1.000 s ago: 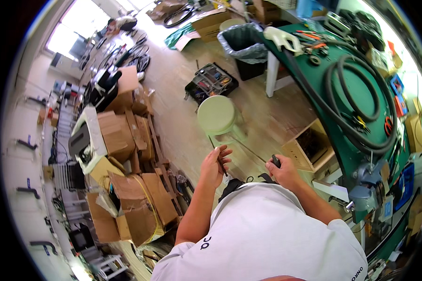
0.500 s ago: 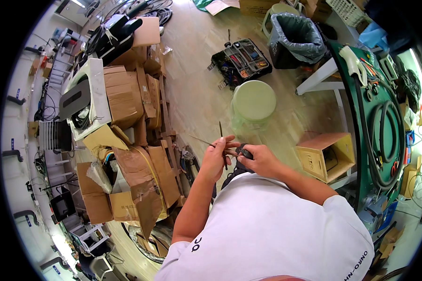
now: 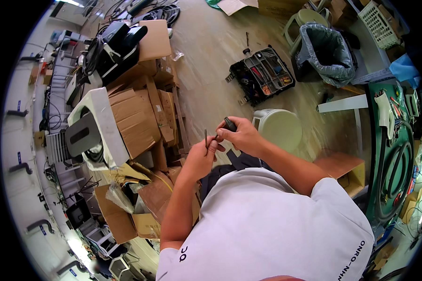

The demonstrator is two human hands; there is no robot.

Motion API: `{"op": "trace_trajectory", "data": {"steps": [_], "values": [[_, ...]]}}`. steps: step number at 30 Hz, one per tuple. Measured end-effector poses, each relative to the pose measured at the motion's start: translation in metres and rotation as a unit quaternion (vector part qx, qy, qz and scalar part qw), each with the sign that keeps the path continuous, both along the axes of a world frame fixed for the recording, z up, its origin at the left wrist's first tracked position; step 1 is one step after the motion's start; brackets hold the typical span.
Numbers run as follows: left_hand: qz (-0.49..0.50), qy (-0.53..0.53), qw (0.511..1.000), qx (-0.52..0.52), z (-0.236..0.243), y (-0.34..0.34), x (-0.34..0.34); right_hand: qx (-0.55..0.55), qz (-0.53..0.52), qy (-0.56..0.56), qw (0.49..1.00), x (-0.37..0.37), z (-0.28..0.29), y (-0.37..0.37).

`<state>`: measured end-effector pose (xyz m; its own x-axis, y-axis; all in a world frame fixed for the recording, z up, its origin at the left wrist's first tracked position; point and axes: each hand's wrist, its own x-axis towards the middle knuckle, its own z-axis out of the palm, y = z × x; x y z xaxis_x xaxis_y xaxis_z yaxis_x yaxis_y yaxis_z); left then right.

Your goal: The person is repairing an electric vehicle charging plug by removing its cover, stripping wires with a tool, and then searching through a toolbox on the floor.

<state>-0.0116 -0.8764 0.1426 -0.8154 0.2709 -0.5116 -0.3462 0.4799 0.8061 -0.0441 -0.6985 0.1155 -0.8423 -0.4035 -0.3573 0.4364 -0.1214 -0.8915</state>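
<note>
My left hand is closed on a thin dark metal rod, which stands up from between thumb and fingers. My right hand grips a short black handle that looks like a screwdriver handle. Its lower end points toward the left fingertips, and the two hands nearly meet in front of my body. The fingers hide where the handle and anything in it end. Beyond the right hand stands a pale green stool.
An open black toolbox with compartments lies on the floor ahead. Right of it stands a lined trash bin. Stacked cardboard boxes fill the left side. A green-topped workbench with coiled black hose runs along the right.
The view has turned, so the stool and toolbox sit further right. My right hand has raised and tilted the handle toward the left fingers. A long thin rod pointing left no longer shows.
</note>
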Motion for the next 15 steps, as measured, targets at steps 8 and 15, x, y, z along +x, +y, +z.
{"op": "trace_trajectory", "data": {"steps": [8, 15], "values": [[0.022, 0.138, 0.99, -0.012, -0.033, -0.036, -0.122, -0.014, -0.241, -0.101, 0.965, -0.087, -0.034, -0.007], [0.108, 0.046, 0.984, 0.134, -0.044, -0.104, -0.237, -0.007, -0.548, -0.188, 0.815, -0.142, -0.121, 0.038]]}}
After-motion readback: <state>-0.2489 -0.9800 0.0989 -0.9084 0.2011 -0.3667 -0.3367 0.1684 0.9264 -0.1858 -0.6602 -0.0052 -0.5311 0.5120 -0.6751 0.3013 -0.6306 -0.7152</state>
